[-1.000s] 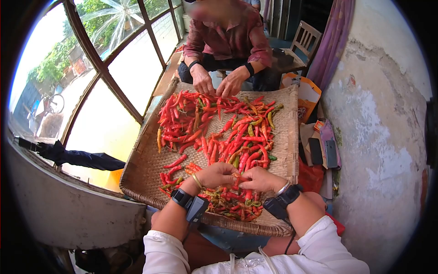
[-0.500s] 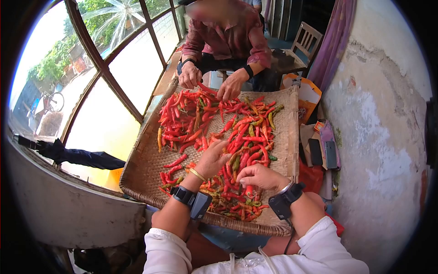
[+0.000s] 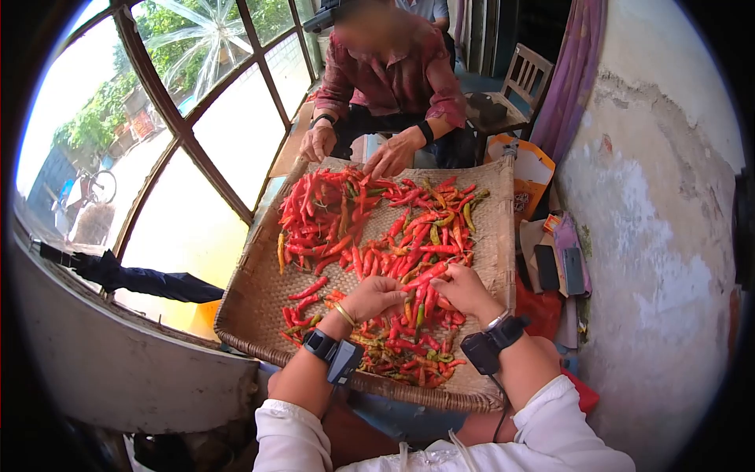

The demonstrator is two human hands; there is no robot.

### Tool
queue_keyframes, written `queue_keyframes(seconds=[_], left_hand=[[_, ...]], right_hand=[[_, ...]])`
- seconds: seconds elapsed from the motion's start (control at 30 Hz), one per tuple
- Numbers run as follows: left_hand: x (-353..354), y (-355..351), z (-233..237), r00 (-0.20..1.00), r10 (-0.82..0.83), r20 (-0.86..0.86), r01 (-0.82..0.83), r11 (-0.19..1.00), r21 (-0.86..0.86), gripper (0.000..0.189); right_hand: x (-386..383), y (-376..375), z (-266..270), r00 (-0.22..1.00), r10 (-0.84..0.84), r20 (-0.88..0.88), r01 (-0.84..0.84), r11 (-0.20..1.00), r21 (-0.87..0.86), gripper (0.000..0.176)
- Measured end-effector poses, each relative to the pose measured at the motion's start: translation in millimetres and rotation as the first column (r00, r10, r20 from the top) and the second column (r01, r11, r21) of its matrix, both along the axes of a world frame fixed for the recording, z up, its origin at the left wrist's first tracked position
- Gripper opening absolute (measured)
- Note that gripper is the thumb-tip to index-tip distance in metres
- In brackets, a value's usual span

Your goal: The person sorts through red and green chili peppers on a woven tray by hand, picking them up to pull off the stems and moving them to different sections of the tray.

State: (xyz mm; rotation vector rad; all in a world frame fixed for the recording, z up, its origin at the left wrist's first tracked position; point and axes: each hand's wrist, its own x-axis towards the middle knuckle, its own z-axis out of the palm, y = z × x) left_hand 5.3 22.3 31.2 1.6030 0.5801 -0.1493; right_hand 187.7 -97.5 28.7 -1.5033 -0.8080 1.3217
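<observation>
A red chili pepper (image 3: 425, 276) stretches between my two hands over the woven tray (image 3: 250, 295). My left hand (image 3: 374, 298) pinches its left end, and the fingertips of my right hand (image 3: 467, 292) close on the other end. Beneath and around them lie many chili peppers, mostly red, with some green and yellowish ones. A thick heap of red peppers (image 3: 318, 204) fills the far left of the tray. Close to me sits a looser group of smaller mixed peppers (image 3: 409, 358).
Across the tray sits a person in a dark red shirt (image 3: 393, 82), both hands at the far peppers. A folded umbrella (image 3: 161, 282) lies along the left ledge. To the right are phones (image 3: 572, 269), an orange box (image 3: 531, 177) and a rough wall (image 3: 653, 236). Behind stands a wooden chair (image 3: 525, 75).
My hands have come closer together and now both grip one red pepper. The other person's right hand has drawn back slightly from the heap. The camera view has shifted a little.
</observation>
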Motion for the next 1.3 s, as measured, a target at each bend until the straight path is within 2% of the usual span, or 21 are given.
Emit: queue_keyframes(seconds=[0.03,0.07,0.1,0.17,0.2,0.27,0.3,0.33,0.37,0.47,0.6,0.67,0.77,0.87,0.93,1.0,1.07,1.13,1.2,1.27,1.3], left_hand=[[0,5,0,0.948,0.280,0.152,-0.244,0.945,-0.217,0.021],[0,8,0,0.798,0.556,0.232,-0.418,0.788,-0.452,0.022],[1,9,-1,0.796,0.559,0.233,-0.420,0.787,-0.453,0.022],[5,10,-4,0.599,0.751,0.278,-0.619,0.655,-0.433,0.025],[7,8,-10,0.587,0.758,0.283,-0.622,0.647,-0.442,0.025],[10,-2,-28,0.885,0.423,0.193,-0.423,0.905,-0.046,0.025],[11,-7,-33,0.885,0.426,0.190,-0.424,0.904,-0.052,0.025],[12,-13,-38,0.978,0.096,0.185,-0.154,0.931,0.332,0.026],[14,-19,-42,0.973,-0.223,0.054,0.134,0.745,0.653,0.027],[15,-33,-41,0.973,-0.229,-0.013,0.177,0.716,0.675,0.030],[15,-36,-36,0.986,-0.165,-0.022,0.132,0.693,0.709,0.028],[15,-36,-38,0.987,-0.156,0.046,0.073,0.679,0.730,0.029],[14,-39,-19,0.990,-0.092,0.102,-0.020,0.636,0.772,0.026],[11,-41,-25,0.957,-0.120,0.265,-0.144,0.596,0.790,0.023],[12,-40,-29,0.937,-0.075,0.341,-0.113,0.858,0.501,0.027],[12,-39,-24,0.959,-0.058,0.277,-0.067,0.905,0.421,0.031],[12,-41,-13,0.977,-0.052,0.207,-0.022,0.941,0.338,0.035],[10,-45,-6,0.969,0.031,0.246,-0.007,0.995,-0.096,0.038],[11,-46,-13,0.970,0.040,0.240,-0.010,0.992,-0.123,0.034],[11,-45,-27,0.972,-0.030,0.235,0.012,0.997,0.079,0.029],[10,-46,-23,0.973,-0.029,0.230,0.014,0.997,0.070,0.029]], right_hand=[[-2,-2,-2,0.821,-0.002,0.571,-0.079,0.990,0.117,0.022],[-4,-4,-5,0.350,-0.085,0.933,-0.212,0.963,0.167,0.026],[-5,-6,-9,0.349,-0.083,0.933,-0.215,0.962,0.166,0.026],[-4,-7,-22,0.364,0.230,0.903,-0.334,0.937,-0.104,0.036],[-4,-6,-21,0.350,0.383,0.855,-0.396,0.888,-0.235,0.042],[-5,-3,-19,0.355,0.451,0.819,-0.424,0.858,-0.289,0.045],[-5,-3,-20,0.330,0.449,0.830,-0.446,0.849,-0.282,0.043],[-6,-4,-21,0.309,0.448,0.839,-0.466,0.840,-0.277,0.041],[-6,-3,-23,0.311,0.454,0.835,-0.465,0.839,-0.283,0.041],[-6,0,-26,0.337,0.452,0.826,-0.511,0.825,-0.242,0.032],[-13,0,-18,0.451,0.375,0.810,-0.452,0.879,-0.155,0.021],[-15,-2,-9,0.764,0.367,0.530,-0.390,0.918,-0.073,0.017],[-18,-5,14,0.885,0.367,0.288,-0.347,0.930,-0.120,0.013],[-14,-5,14,0.940,0.296,0.168,-0.286,0.955,-0.083,0.009],[-14,-4,18,0.956,0.261,0.138,-0.255,0.965,-0.060,0.009],[-11,-6,19,0.970,0.216,0.109,-0.213,0.976,-0.033,0.009],[-7,-5,18,0.985,0.166,-0.052,-0.168,0.985,-0.032,0.009],[-8,-5,17,0.988,0.143,-0.057,-0.144,0.990,-0.001,0.010],[-8,-4,12,0.990,0.126,-0.060,-0.124,0.992,0.028,0.011],[-8,-3,4,0.989,0.113,-0.093,-0.109,0.993,0.049,0.011],[-9,-4,7,0.991,0.093,-0.097,-0.088,0.994,0.058,0.011]])
